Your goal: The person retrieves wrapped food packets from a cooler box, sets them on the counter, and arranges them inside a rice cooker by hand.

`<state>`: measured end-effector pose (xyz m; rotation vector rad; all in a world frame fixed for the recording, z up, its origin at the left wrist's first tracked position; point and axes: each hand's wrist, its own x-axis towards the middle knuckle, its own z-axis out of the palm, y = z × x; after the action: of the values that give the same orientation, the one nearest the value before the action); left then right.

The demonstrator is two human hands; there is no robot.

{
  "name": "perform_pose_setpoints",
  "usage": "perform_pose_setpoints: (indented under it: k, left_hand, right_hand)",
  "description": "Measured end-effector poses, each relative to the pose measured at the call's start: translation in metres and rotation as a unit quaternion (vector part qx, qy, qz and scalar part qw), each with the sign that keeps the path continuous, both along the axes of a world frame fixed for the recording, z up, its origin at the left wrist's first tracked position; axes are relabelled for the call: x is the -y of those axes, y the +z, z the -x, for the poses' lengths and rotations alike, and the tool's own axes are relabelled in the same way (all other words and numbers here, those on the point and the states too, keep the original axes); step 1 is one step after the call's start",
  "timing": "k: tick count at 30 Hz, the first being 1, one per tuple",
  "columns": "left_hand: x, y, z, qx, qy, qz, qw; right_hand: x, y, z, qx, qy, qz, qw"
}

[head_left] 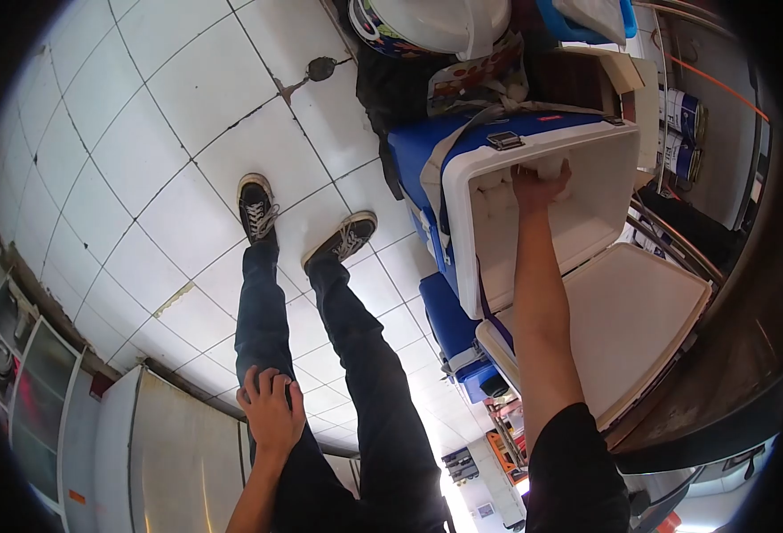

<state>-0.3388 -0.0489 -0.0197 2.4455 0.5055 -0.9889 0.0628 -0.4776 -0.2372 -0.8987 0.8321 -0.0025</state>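
Note:
My right hand [541,184] reaches deep into a blue cooler box [459,306] with a white lining. Its fingers are closed around a white, smooth-looking item [551,163], whose kind I cannot make out. Several similar white, rounded items [496,197] sit at the bottom of the box, partly in shadow. The cooler's white lid [640,311] hangs open on the near side. Resting over my dark-trousered leg, my left hand [271,413] has its fingers slightly bent and apart, with nothing in them.
A white tub [445,22] and a blue basket [618,22] stand beyond the cooler. A smaller blue cooler [454,329] is beside it. The dark table edge [756,346] curves along the right. White tiles [178,115] cover the floor; a metal cabinet [183,453] stands lower left.

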Motion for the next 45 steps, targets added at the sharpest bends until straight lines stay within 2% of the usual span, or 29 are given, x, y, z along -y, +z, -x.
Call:
perform_pose_setpoints:
  k: [2, 4, 6, 8, 9, 10, 12, 15, 16, 18, 19, 21, 22, 23, 27, 34, 38, 41, 44, 45]
  left_hand:
    - [0.0, 0.0, -0.001, 0.005, 0.005, 0.001, 1.0]
    - [-0.002, 0.0, 0.0, 0.003, 0.004, 0.002, 1.0]
    - [-0.001, -0.001, 0.001, -0.001, 0.002, 0.005, 1.0]
    - [0.0, 0.0, -0.001, 0.0, 0.003, 0.007, 1.0]
    - [0.0, 0.001, -0.002, 0.001, 0.004, 0.005, 1.0]
    - [-0.001, 0.0, -0.002, 0.002, 0.005, 0.007, 1.0]
    - [-0.003, 0.0, 0.001, 0.001, 0.003, 0.008, 1.0]
    - [-0.004, -0.002, 0.004, 0.006, -0.001, 0.004, 1.0]
    - [-0.004, -0.002, 0.003, 0.009, -0.003, 0.003, 1.0]
    - [-0.004, -0.002, 0.002, 0.016, -0.009, 0.002, 1.0]
    - [-0.005, -0.002, 0.002, 0.014, -0.007, 0.002, 1.0]
    - [-0.006, -0.003, 0.003, 0.011, -0.006, 0.004, 1.0]
    - [-0.007, -0.003, 0.004, 0.013, -0.006, 0.003, 1.0]
    - [-0.007, -0.003, 0.004, 0.014, -0.006, 0.003, 1.0]
    - [-0.009, -0.002, 0.003, 0.017, -0.013, 0.0, 1.0]
    - [-0.014, -0.002, 0.002, 0.02, -0.013, 0.004, 1.0]
    - [-0.017, -0.003, 0.001, 0.021, -0.017, 0.007, 1.0]
    - [-0.018, -0.004, 0.003, 0.023, -0.018, 0.009, 1.0]
    - [-0.02, -0.003, 0.001, 0.03, -0.025, 0.003, 0.999]
    - [-0.02, -0.002, 0.001, 0.029, -0.022, 0.003, 0.999]
  right_hand:
    - [-0.012, -0.003, -0.005, -0.071, -0.009, 0.04, 0.997]
    - [-0.02, -0.005, -0.006, -0.006, 0.083, 0.14, 0.987]
    - [-0.02, -0.001, -0.008, 0.031, 0.126, 0.125, 0.984]
    - [-0.002, -0.006, -0.014, 0.043, 0.12, -0.011, 0.992]
    - [0.004, -0.014, -0.014, 0.131, 0.201, 0.274, 0.931]
    - [0.015, -0.028, -0.011, 0.205, 0.261, 0.531, 0.78]
    - [0.03, -0.041, -0.007, 0.241, 0.309, 0.704, 0.592]
    - [0.026, -0.038, -0.007, 0.22, 0.323, 0.611, 0.688]
    - [0.008, -0.02, -0.002, 0.228, 0.317, 0.584, 0.712]
    - [-0.001, -0.014, 0.001, 0.232, 0.298, 0.621, 0.687]
    - [-0.003, -0.015, 0.002, 0.228, 0.285, 0.681, 0.635]
    - [-0.003, -0.017, 0.003, 0.2, 0.198, 0.51, 0.813]
    - [-0.02, 0.002, -0.001, 0.158, 0.105, 0.227, 0.955]
    - [-0.031, 0.013, -0.002, 0.101, 0.002, -0.082, 0.992]
    - [-0.02, -0.001, -0.002, 0.086, 0.025, 0.023, 0.996]
    - [-0.007, -0.017, -0.003, 0.101, 0.052, 0.082, 0.99]
    - [0.005, -0.02, -0.005, 0.118, 0.106, 0.133, 0.978]
    - [0.0, -0.014, -0.004, 0.041, 0.041, -0.051, 0.997]
    - [-0.001, -0.01, 0.007, 0.101, 0.084, -0.124, 0.984]
    - [0.0, -0.014, 0.012, 0.103, 0.081, -0.101, 0.986]
